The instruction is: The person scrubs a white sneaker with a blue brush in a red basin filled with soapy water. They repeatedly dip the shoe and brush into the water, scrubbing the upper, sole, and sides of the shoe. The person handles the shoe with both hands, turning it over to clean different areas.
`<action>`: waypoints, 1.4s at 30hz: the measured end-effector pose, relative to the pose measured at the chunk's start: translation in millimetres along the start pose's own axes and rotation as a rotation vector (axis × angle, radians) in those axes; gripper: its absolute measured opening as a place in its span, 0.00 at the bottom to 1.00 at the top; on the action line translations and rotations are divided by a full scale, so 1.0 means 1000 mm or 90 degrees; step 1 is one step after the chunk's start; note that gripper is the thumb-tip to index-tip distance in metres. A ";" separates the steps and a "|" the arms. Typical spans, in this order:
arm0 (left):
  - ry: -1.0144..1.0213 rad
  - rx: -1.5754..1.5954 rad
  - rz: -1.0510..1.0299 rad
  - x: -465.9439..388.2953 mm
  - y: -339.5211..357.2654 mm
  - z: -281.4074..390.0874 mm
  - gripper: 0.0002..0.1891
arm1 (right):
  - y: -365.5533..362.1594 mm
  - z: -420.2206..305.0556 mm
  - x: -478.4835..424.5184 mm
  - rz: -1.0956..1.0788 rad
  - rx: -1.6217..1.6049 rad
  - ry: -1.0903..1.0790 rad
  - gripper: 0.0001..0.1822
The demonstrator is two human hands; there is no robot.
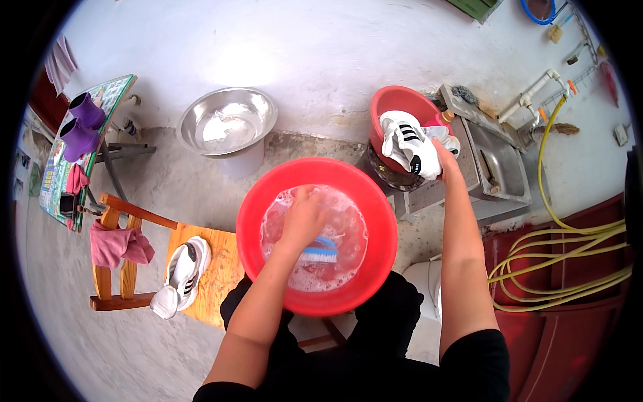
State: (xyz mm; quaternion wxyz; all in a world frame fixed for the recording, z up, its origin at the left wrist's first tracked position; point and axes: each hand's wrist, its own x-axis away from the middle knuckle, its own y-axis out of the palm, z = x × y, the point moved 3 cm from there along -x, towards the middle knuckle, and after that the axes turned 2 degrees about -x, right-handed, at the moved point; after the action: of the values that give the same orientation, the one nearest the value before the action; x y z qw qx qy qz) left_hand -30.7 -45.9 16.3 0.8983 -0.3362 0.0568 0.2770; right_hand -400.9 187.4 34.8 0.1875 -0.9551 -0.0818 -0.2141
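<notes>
A large red plastic basin (251, 211) of soapy water stands before me. My left hand (305, 216) is over the water; its fingers are blurred, so whether it holds anything is unclear. Just below it, a blue scrub brush with white bristles (320, 254) lies in the suds. At the upper right, my right hand (444, 157) grips a white sneaker with black stripes (409, 143) over a smaller red tub (380, 98). Another white sneaker (187, 274), its tongue pulled out, rests on the wooden chair seat (223, 266) at the left.
A steel bowl (188, 118) stands on a white bucket near the wall. Right of the small tub, which holds a pink bottle (440, 119), is a steel sink (512, 176). A yellow hose (542, 151) hangs by it. Purple boots (80, 138) stand on a table at left.
</notes>
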 end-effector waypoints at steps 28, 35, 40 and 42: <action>-0.072 0.145 0.248 0.015 -0.080 -0.014 0.12 | 0.176 0.118 0.235 -0.465 0.453 -0.567 0.37; -0.364 -0.266 0.137 0.171 -0.205 -0.123 0.21 | 0.204 0.147 0.278 -0.385 0.765 -0.514 0.44; -0.390 -0.410 0.001 0.274 -0.211 -0.188 0.13 | 0.202 0.148 0.281 -0.325 0.802 -0.589 0.38; -0.354 -0.413 -0.014 0.273 -0.212 -0.189 0.10 | 0.197 0.148 0.280 -0.284 0.796 -0.633 0.38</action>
State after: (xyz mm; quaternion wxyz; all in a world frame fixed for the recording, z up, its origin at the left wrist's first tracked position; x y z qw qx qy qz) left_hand 328.1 -172.8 -86.0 0.7298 -0.5145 -0.2815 0.3514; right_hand -47.7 86.5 -29.7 0.5791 -0.6194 -0.4463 0.2859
